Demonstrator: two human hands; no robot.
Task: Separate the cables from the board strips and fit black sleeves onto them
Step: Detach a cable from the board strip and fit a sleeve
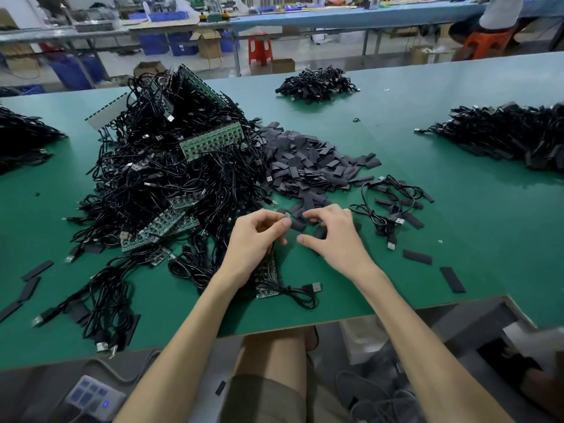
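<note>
While the left hand (256, 236) pinches a small board piece (287, 222) at frame centre, a board strip (268, 280) lies under its palm. Right hand (332, 236) curls over black sleeves (297, 225), grip unclear.

Left hand (256, 239) pinches a small board piece (286, 222) between thumb and forefinger tips; right hand (334, 239) palm down (fingers curled, thumb apart), both forearms bare.
</note>
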